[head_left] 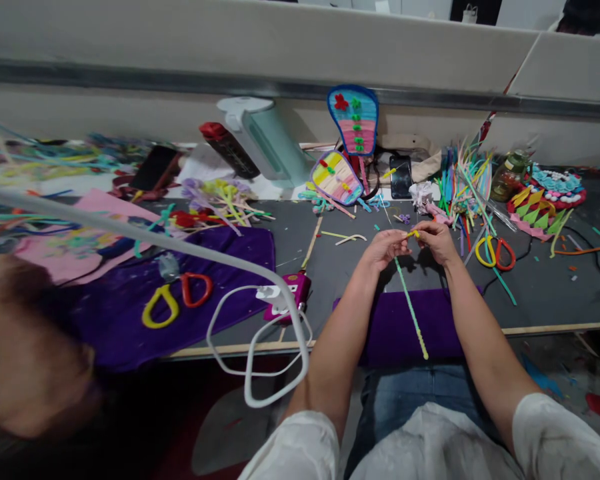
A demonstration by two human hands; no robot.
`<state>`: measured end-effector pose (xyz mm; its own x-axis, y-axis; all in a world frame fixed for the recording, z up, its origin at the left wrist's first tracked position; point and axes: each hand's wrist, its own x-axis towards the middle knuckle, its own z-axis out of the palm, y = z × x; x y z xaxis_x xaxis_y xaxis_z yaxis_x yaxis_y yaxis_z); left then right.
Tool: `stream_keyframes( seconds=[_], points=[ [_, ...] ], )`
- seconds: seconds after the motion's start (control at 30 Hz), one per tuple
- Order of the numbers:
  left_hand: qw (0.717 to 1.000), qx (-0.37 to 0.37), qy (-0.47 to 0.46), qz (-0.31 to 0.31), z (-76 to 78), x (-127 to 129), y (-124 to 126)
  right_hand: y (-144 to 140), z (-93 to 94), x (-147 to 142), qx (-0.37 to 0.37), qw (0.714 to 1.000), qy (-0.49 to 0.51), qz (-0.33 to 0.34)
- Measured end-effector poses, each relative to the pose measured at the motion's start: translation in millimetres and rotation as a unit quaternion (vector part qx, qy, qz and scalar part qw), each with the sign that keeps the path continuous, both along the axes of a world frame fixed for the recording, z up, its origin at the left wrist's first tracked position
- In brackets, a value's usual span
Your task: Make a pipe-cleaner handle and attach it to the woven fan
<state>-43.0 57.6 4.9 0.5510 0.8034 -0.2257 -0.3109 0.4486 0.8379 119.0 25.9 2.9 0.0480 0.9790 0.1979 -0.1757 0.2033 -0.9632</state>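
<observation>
Above the grey table's front edge, my left hand [391,247] and my right hand [434,241] are close together, both with closed fingers. Between their fingertips is a short bent piece of yellow pipe cleaner [413,234]. A long pale green pipe cleaner [407,293] with a yellow tip slants from my left hand down towards my lap; how it joins the yellow piece is hidden by the fingers. Under it lies a folded purple cloth [410,330]. Scissors [495,253] with a yellow and a red handle lie to the right of my right hand.
A bundle of coloured pipe cleaners [473,187] and a jar [509,177] stand back right. Fan-shaped crafts [354,120] lean behind. A pale green jug [267,140], a magenta power adapter [287,300] and a looping white cable [180,243] are left, with another person's blurred arm [35,353].
</observation>
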Motion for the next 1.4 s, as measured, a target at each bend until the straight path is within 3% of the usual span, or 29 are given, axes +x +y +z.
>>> stream_keyframes(
  seconds=[0.13, 0.23, 0.37, 0.57, 0.73, 0.83, 0.9, 1.17, 1.4],
  points=[
    [0.993, 0.086, 0.024, 0.073, 0.8, 5.7, -2.7, -0.4, 2.2, -1.9, -0.02, 0.999, 0.021, -0.031],
    [0.972, 0.18, 0.053, 0.142, 1.8, 10.9, -6.0, -0.2, 3.6, -2.9, -0.03, 0.998, 0.039, -0.046],
    [0.937, 0.263, 0.126, 0.189, 2.9, 14.3, -10.3, 1.4, 3.5, -4.5, -0.055, 0.995, 0.066, -0.054],
    [0.892, 0.335, 0.217, 0.211, 1.4, 12.7, -17.4, 6.0, -1.2, -8.2, -0.096, 0.987, 0.109, -0.066],
    [0.842, 0.43, 0.257, 0.202, -2.5, 13.0, -19.3, 7.0, -5.3, -11.7, -0.1, 0.982, 0.125, -0.102],
    [0.826, 0.45, 0.27, 0.207, -6.5, 13.6, -14.5, 6.2, -4.8, -13.2, -0.116, 0.98, 0.131, -0.091],
    [0.84, 0.432, 0.259, 0.199, -8.5, 14.2, -10.3, 5.7, -3.2, -13.8, -0.121, 0.979, 0.14, -0.08],
    [0.942, 0.274, 0.128, 0.144, -7.4, 16.2, -3.9, 4.4, 1.2, -14.2, -0.063, 0.986, 0.128, -0.092],
    [0.975, 0.158, 0.092, 0.124, -6.0, 3.5, 3.2, 6.0, -1.3, -7.2, -0.021, 0.997, -0.017, -0.066]
  ],
)
